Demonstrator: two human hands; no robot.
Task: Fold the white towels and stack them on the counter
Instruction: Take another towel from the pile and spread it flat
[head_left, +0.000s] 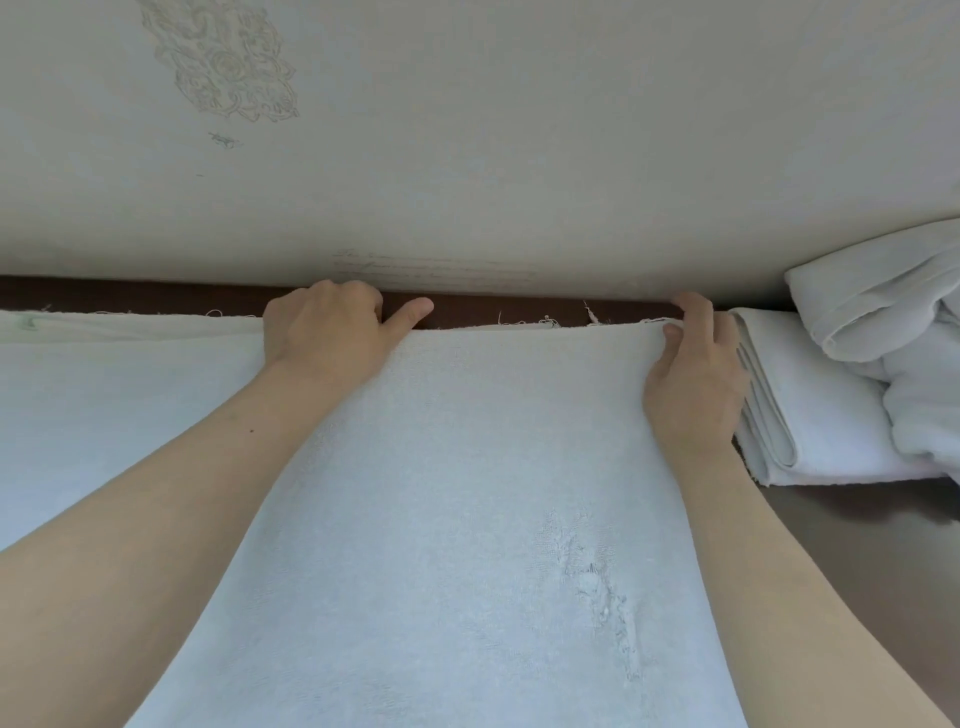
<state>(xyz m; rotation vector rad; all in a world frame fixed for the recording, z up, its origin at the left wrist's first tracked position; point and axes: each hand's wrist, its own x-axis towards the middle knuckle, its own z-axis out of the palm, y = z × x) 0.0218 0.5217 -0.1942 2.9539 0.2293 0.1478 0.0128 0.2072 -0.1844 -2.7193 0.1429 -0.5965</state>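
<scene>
Home-like room, exact kind unclear: ornate-patterned wallpaper (223, 67), dark brown counter (130, 293) against it, folded white towels (821, 415) at right.

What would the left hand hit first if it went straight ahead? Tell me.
Probably the wall, just past the dark strip; the left hand sits at the far edge of the towel. Depth is unclear.

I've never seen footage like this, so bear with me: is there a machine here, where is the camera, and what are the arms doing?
No machine: these are a person's bare arms, filmed by a wide-angle camera worn on their head, looking down. A white towel lies spread on the counter, against a wall. The left hand curls its fingers over the towel's far edge; the right hand pinches its far right corner. To the right sit a folded towel and a crumpled white heap.
</scene>
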